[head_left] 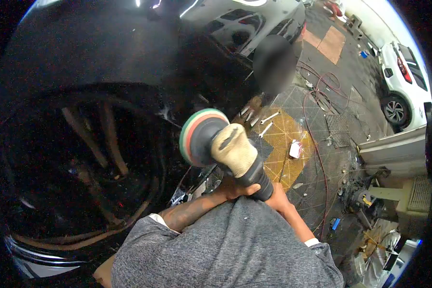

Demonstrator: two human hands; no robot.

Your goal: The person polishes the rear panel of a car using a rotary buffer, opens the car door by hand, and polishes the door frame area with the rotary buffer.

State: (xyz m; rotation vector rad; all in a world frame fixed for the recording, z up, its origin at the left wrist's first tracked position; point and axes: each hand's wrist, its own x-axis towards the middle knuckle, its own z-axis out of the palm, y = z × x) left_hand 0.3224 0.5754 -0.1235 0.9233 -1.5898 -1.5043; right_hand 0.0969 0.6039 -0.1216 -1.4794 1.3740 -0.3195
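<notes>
Polisher (237,153) just beside black car (153,53), near its wheel (114,139); left hand (235,189) and right hand (276,198), fingers wrapped round handle end; pad (186,137) contact unclear, worked vs remaining car areas can't be told apart

white car (410,96), far right | red hose (326,187) looped on floor (353,72) | two wrenches (270,118) on yellow matting (277,161)

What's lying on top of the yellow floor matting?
Two wrenches and a white item with red markings lie on the yellow matting. Anything behind the polisher is covered, so I can't tell.
</notes>
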